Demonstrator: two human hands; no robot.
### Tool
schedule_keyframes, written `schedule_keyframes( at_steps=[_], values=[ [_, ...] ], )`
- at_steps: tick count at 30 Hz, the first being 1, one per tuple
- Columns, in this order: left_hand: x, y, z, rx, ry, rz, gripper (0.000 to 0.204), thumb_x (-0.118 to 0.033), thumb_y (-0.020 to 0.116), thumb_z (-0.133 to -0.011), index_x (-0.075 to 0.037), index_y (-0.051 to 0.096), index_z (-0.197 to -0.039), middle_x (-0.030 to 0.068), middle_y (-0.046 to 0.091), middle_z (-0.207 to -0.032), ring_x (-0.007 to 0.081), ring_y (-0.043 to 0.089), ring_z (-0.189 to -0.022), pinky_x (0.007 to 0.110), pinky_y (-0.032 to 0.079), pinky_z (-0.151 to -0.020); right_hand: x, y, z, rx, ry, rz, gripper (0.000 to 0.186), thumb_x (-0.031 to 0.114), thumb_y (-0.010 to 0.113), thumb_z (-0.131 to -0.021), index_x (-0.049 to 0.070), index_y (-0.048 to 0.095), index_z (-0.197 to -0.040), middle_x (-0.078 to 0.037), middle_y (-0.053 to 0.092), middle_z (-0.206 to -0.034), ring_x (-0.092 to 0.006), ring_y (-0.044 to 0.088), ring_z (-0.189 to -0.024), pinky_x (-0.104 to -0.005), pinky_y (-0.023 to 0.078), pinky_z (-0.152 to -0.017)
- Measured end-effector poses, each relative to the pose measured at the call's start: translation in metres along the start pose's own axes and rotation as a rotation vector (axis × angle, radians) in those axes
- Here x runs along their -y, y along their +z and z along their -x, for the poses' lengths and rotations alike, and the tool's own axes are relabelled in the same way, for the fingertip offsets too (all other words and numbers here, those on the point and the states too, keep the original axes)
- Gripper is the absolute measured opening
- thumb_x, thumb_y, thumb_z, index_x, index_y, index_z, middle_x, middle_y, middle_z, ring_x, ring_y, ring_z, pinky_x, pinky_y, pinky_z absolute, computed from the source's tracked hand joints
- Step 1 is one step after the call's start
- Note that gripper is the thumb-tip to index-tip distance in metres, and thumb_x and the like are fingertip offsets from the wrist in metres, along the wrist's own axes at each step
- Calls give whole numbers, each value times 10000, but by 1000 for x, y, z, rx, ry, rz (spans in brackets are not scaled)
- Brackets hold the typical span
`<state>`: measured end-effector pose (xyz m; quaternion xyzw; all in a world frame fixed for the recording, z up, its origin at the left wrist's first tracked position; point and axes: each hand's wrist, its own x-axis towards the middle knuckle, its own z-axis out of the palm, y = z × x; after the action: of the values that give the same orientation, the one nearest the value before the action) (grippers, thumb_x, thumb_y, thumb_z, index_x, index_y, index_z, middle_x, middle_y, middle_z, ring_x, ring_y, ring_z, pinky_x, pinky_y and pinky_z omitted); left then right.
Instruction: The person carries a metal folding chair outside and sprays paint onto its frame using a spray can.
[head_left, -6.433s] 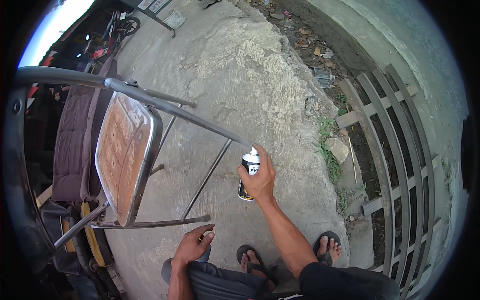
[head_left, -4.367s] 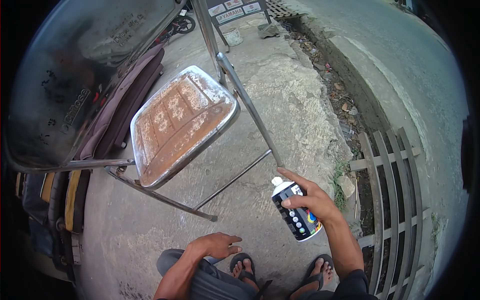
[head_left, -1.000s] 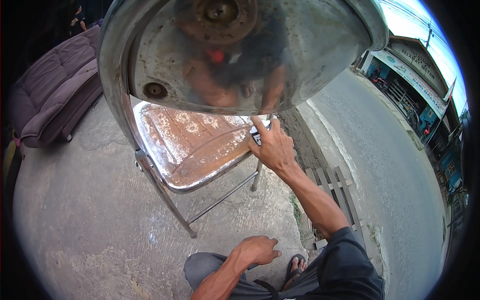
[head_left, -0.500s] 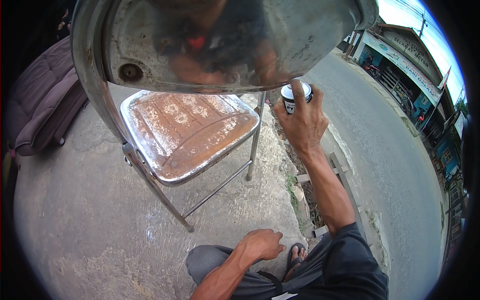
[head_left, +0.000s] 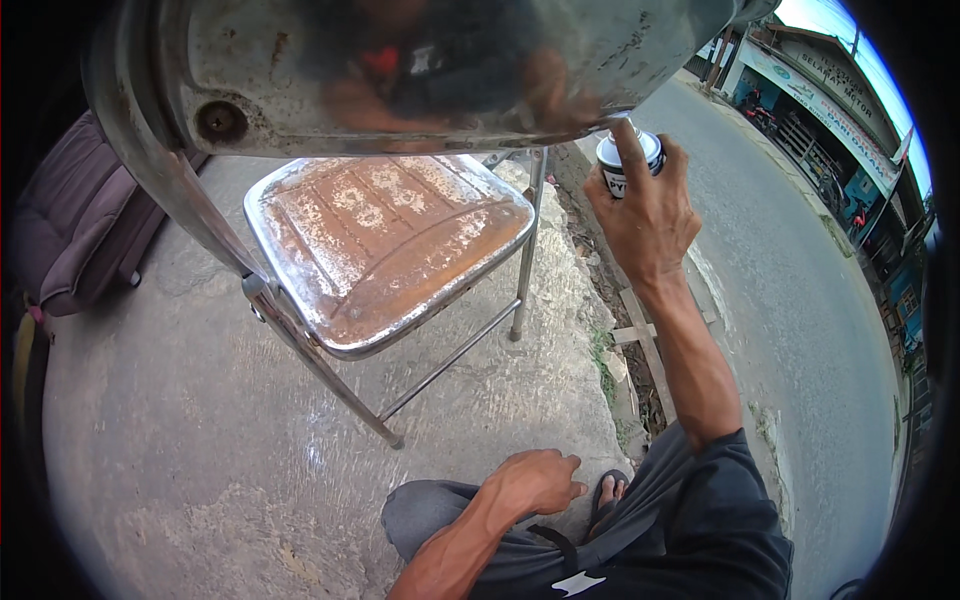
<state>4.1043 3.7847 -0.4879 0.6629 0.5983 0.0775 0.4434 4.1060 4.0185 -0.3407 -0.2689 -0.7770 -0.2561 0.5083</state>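
A spray can [head_left: 612, 153] with a white top and a dark, lettered body is gripped in my right hand [head_left: 652, 215], my index finger bent over its nozzle. The can is upright, just right of the lower edge of a metal chair's shiny, stained backrest [head_left: 440, 110]. Below and beyond the backrest is the chair's seat [head_left: 385, 245], rust-brown and patchy with a bright metal rim. My left hand [head_left: 542, 482] rests by my knee, its fingers curled in and nothing seen in them; their undersides are hidden.
A purple padded sofa [head_left: 85, 220] stands at the left on the rough concrete [head_left: 230, 400]. Along the concrete's broken right edge run weeds and wooden slats [head_left: 640, 335]. Past them lies an asphalt road [head_left: 790, 260], with shopfronts [head_left: 820, 110] on its far side.
The view has shifted slightly, and the backrest looks larger and nearer. My right hand, still gripping the spray can, appears a little farther right. My left hand stays by my knee.
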Motion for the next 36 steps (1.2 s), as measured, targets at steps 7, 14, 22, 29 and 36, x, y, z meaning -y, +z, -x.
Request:
schedule_keyframes(
  at_steps=[7,14,22,29,36],
  values=[
    [-4,-4,4,-36,-56,3,497,-414,593,-1008,-23,625,-1313,255,690,-1182,440,651,-1147,522,519,-970,7,15,8,133,-60,-61,634,322,792,-856,366,525,-1429,-166,534,-1183,-306,701,-928,-383,606,-551],
    [1,0,5,-57,-43,37,483,-401,603,-1000,-6,635,-1277,265,689,-1171,446,655,-1131,523,520,-967,50,24,61,445,-262,-305,650,279,800,-834,343,538,-1425,-193,527,-1185,-338,681,-950,-411,622,-636],
    [-2,-5,7,-105,2,63,456,-390,615,-990,3,670,-1214,266,703,-1114,444,671,-1093,515,531,-947,42,30,39,450,-162,-223,644,302,795,-827,331,570,-1430,-165,574,-1215,-320,705,-973,-382,611,-648],
    [-5,-5,7,-119,27,81,416,-369,634,-980,3,681,-1161,252,709,-1059,441,681,-1056,513,535,-926,2,2,7,78,-14,-25,669,348,807,-842,388,530,-1450,-163,555,-1235,-328,734,-921,-409,621,-601],
    [-7,-3,8,-111,25,70,414,-369,634,-980,2,679,-1158,248,707,-1053,438,679,-1055,514,534,-921,-19,-2,-10,-143,-22,42,681,377,828,-827,411,527,-1437,-172,538,-1264,-333,738,-931,-391,624,-559]
  ],
)
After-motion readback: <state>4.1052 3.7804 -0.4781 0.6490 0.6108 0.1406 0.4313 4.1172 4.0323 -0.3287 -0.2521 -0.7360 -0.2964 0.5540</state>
